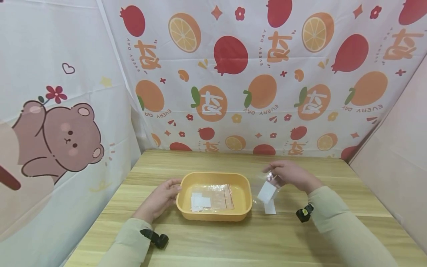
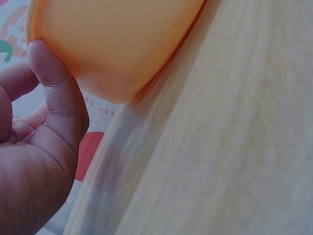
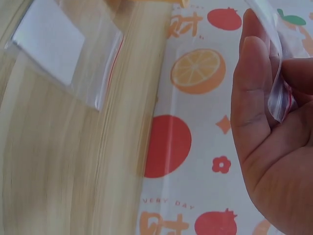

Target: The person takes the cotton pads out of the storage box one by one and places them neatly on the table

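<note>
In the head view my left hand (image 1: 162, 197) is at the left end of a yellow plastic tray (image 1: 213, 217). Up close, the thumb (image 2: 51, 73) rests against the tray's outer wall (image 2: 117, 44) near the rim, fingers loosely bent behind it. Several clear zip bags (image 1: 217, 196) with white cards (image 1: 202, 202) lie inside the tray. Right of it, my right hand (image 1: 289, 175) pinches a clear zip bag (image 3: 279, 105) between thumb and fingers. Below that hand a tilted white card (image 1: 267, 191) in clear plastic overlaps another white card (image 1: 270, 207). The right wrist view shows one bag with a red-lined seal (image 3: 110, 73).
Everything stands on a wood-grain table (image 1: 213, 244). A fruit-print cloth (image 1: 230, 81) hangs along its back edge. A bear-print cloth (image 1: 70, 137) is on the left side, a plain pale one (image 1: 397, 122) on the right. Each wrist wears a small black camera (image 1: 304, 213).
</note>
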The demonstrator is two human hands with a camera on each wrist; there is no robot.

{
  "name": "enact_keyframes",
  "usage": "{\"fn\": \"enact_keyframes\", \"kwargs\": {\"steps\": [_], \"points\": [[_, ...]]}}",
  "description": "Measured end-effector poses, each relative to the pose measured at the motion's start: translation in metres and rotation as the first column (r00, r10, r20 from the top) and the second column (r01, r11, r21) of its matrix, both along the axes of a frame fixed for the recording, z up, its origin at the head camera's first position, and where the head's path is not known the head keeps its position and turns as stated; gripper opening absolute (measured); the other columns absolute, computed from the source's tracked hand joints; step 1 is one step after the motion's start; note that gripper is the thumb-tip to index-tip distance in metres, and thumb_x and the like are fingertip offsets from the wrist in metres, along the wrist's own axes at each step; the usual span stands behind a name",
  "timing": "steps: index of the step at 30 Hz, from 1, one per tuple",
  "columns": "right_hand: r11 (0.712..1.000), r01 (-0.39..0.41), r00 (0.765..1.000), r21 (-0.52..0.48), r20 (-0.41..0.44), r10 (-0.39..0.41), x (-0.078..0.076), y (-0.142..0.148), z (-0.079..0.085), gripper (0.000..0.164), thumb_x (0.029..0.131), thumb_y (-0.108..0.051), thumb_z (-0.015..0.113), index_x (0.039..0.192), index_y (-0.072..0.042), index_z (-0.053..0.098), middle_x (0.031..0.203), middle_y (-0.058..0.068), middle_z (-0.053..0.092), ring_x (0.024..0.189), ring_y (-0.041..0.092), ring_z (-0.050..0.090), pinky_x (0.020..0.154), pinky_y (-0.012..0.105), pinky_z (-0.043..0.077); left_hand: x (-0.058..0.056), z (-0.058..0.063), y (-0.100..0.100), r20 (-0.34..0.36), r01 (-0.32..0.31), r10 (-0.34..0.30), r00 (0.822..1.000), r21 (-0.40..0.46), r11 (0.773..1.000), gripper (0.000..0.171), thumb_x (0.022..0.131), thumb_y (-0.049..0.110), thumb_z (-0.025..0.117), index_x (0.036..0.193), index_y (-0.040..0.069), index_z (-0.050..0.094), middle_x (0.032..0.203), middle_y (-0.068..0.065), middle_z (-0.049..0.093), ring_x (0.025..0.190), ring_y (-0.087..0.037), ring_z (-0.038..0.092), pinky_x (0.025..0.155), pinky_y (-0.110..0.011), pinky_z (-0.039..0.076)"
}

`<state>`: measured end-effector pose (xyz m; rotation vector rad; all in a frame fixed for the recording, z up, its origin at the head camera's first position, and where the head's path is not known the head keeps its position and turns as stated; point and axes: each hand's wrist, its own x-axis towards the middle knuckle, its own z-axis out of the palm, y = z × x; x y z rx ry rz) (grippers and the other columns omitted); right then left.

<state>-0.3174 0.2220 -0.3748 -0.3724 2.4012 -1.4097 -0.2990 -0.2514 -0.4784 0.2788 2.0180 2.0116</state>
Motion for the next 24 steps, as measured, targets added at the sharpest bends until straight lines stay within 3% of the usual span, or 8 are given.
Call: {"fn": "enact_keyframes", "kwargs": {"steps": [10,17,24], "points": [[0.993,-0.035,0.999,0.115,-0.028,0.038,0.001,0.017,-0.001,0.024,0.099,-0.012,0.054,0.116,-0.010,0.072,0.102,0.013,0.066,0.087,0.027,0.061,0.075,0.041,0.057,0.001,0.000,0.001,0.005,-0.015,0.015,1.000,0.002,1.000,0.050,0.105,0.015,0.054,0.147,-0.007,0.037,0.118,-0.022,0.059,0.094,-0.021,0.064,0.077,-0.033,0.059],[0.983,-0.073,0.996,0.170,-0.040,0.081,0.000,0.027,-0.004,0.022,0.096,-0.008,0.055,0.108,-0.009,0.073,0.099,0.011,0.065,0.083,0.027,0.060,0.071,0.041,0.056,0.004,0.003,0.001,0.002,-0.022,0.022,1.000,0.009,1.000,0.049,0.105,0.012,0.053,0.146,-0.009,0.037,0.116,-0.021,0.059,0.092,-0.020,0.063,0.076,-0.032,0.058],[0.972,-0.127,0.992,0.199,0.003,0.129,0.000,0.036,-0.010,0.022,0.098,-0.007,0.050,0.102,-0.009,0.072,0.099,0.010,0.065,0.076,0.023,0.060,0.068,0.040,0.056,0.006,0.004,0.003,0.001,-0.021,0.021,1.000,0.011,1.000,0.048,0.106,0.011,0.053,0.146,-0.010,0.036,0.115,-0.021,0.059,0.091,-0.019,0.063,0.075,-0.031,0.058]]}}
